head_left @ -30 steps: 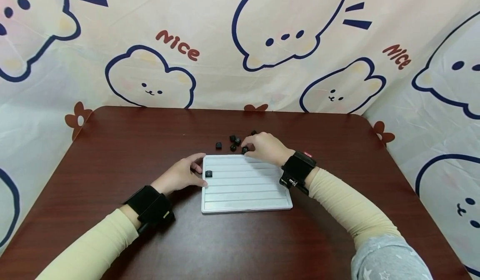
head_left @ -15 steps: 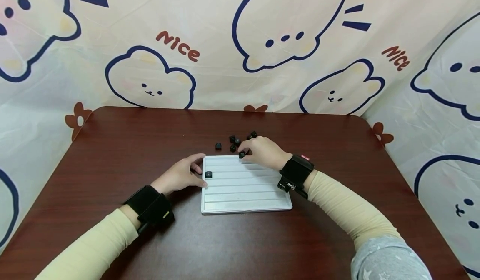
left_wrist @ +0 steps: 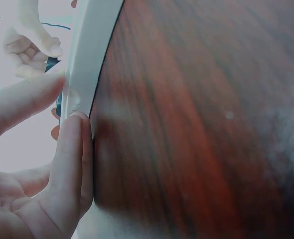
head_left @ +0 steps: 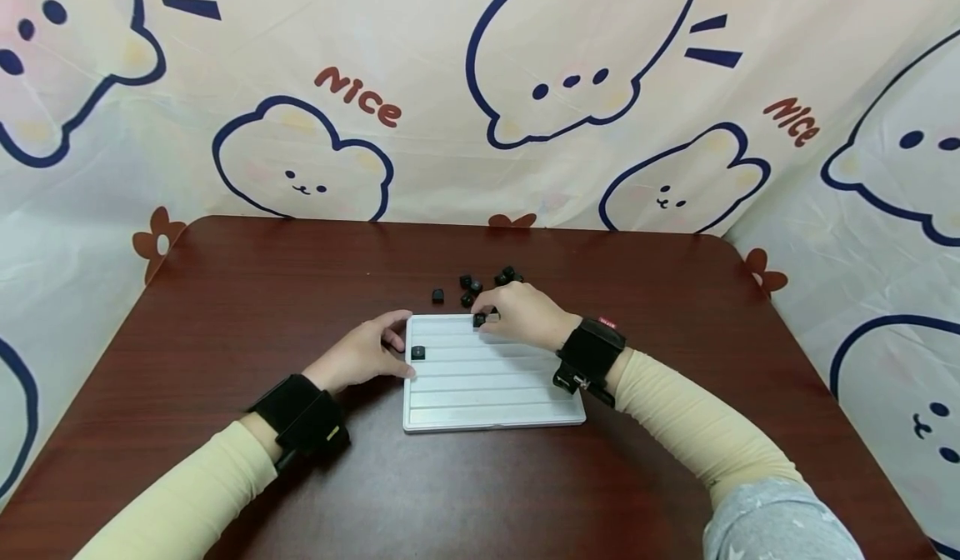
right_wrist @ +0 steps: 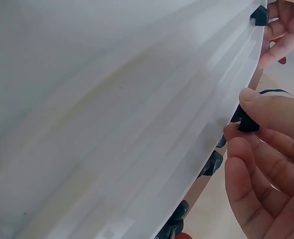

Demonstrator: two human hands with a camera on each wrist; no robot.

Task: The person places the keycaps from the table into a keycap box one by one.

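Observation:
My right hand [head_left: 525,314] pinches a black keycap [head_left: 479,320] between thumb and fingers, over the far edge of a white ridged tray [head_left: 487,393]. In the right wrist view the thumb lies on one side of this keycap [right_wrist: 248,121]. My left hand [head_left: 363,350] rests at the tray's left edge, its thumb and index finger spread and touching the rim. The left wrist view shows two fingertips against the white edge [left_wrist: 89,59]. Another keycap [head_left: 417,352] sits on the tray near its left side, in an upper groove.
Several loose black keycaps [head_left: 467,300] lie on the brown table [head_left: 300,252] just beyond the tray, partly behind the right hand. One keycap [head_left: 438,296] stands apart to their left. A printed cloth [head_left: 450,168] hangs behind the table.
My right hand has moved left and toward me with the keycap, from the pile beyond the tray to its far edge. The left hand and tray have stayed in place.

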